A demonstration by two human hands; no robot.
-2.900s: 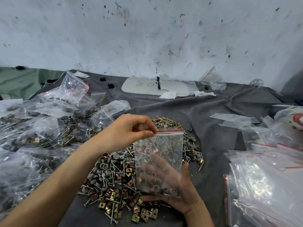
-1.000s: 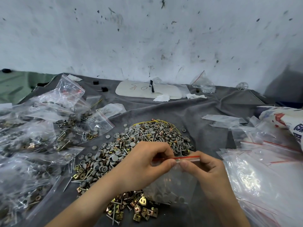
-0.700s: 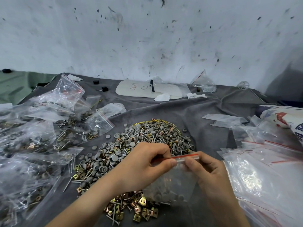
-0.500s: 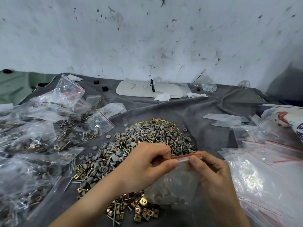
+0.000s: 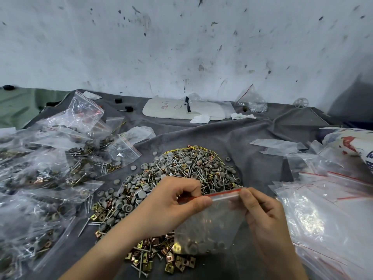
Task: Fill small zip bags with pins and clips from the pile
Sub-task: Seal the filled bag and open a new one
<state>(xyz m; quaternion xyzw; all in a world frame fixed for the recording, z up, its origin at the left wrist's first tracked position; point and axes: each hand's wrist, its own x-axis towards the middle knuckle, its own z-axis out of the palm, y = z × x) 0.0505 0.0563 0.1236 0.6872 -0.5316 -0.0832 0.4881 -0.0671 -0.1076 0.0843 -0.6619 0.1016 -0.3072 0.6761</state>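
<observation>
Filled zip bag (image 5: 210,229) hangs over near edge of pile (image 5: 181,170), left hand (image 5: 171,203) pinching one end of its red strip (image 5: 222,194), right hand (image 5: 264,215) pinch now slid out to far end; seal looks about closed, bag near ready to set aside.

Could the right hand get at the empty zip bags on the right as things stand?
Likely yes, once it lets go: the right hand pinches the filled bag; the empty bags lie uncovered beside it.
</observation>
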